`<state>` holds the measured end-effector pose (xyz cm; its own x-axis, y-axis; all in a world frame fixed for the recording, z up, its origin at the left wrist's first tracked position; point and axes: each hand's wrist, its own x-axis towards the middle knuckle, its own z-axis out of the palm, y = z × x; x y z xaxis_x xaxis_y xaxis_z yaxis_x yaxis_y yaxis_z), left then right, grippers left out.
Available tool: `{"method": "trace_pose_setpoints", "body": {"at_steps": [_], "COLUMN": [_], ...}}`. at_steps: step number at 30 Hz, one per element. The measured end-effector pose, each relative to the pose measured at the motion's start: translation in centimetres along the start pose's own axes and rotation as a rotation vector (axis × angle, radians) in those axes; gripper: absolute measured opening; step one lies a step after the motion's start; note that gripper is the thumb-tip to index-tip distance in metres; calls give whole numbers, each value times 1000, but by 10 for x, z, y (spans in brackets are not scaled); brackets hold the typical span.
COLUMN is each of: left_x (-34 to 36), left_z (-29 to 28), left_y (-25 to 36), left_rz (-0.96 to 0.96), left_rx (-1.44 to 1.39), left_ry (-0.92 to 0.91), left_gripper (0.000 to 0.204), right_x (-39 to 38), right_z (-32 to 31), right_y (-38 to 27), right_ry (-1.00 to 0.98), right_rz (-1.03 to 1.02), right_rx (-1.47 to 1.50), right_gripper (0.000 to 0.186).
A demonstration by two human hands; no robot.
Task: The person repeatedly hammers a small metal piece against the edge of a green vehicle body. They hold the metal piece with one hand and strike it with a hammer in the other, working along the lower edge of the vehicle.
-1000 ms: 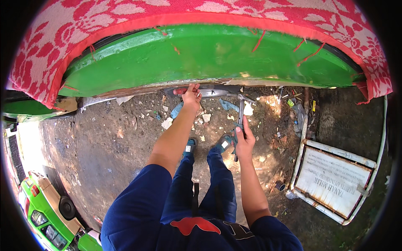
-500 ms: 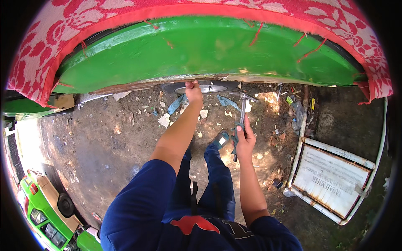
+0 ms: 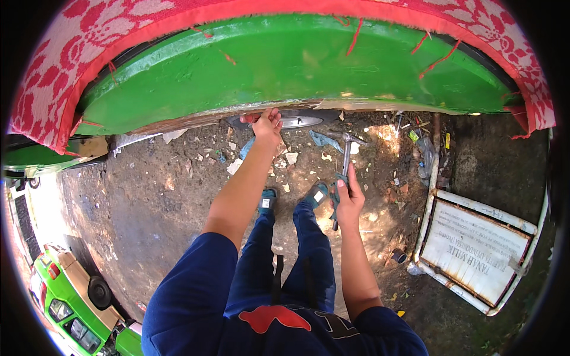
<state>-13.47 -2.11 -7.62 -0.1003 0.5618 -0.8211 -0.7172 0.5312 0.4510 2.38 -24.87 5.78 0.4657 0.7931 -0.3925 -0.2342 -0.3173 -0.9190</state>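
My left hand (image 3: 268,126) is raised to the lower edge of the green vehicle panel (image 3: 297,65), its fingers curled. A small reddish object (image 3: 250,118) shows at its fingertips; its kind is unclear. Lower and to the right, my right hand (image 3: 350,200) is wrapped round a hammer (image 3: 346,159), holding it upright with the metal head away from me. Dark greenish cloth (image 3: 339,185) covers part of the handle. Behind my left hand, partly under the panel, is a wheel (image 3: 303,122).
A red and white patterned cloth (image 3: 89,53) drapes over the panel's top. Paint flakes and blue scraps (image 3: 325,140) litter the dirt ground. On the right lies a white framed sign (image 3: 475,249); at lower left stands a green vehicle (image 3: 68,302).
My left hand has shifted slightly left along the panel's lower edge, and the reddish object now shows beside it. My right hand and the hammer stay nearly in place.
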Motion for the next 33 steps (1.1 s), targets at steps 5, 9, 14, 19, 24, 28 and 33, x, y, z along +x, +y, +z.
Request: {"method": "trace_pose_setpoints", "body": {"at_steps": [5,9,14,19,24,28,33], "left_x": [1,2,-5,-27,-76,-136,-207], "left_z": [-1,-9,-27,-54,-83,-94,-109], "left_y": [-1,3,10,35,62,79,114], "left_rz": [69,192,473,589,832,894,915], "left_rx": [136,320,514,685,812,747,752], "left_ry": [12,-41,-196,-388,-678,-797,-817], "left_gripper": [9,9,6,10,14,15,15], "right_x": [0,-2,-9,-27,-54,-81,-116], "right_z": [-2,-2,-1,7,-14,-40,-67], "right_y": [1,3,0,-19,-55,-102,-138], "right_ry": [15,31,21,49,10,4,-1], "right_rz": [14,3,9,-20,-14,-68,-43], "right_rx": [-22,-12,9,-15,-29,-97,-105], "right_gripper": [52,52,52,52,52,55,43]}}
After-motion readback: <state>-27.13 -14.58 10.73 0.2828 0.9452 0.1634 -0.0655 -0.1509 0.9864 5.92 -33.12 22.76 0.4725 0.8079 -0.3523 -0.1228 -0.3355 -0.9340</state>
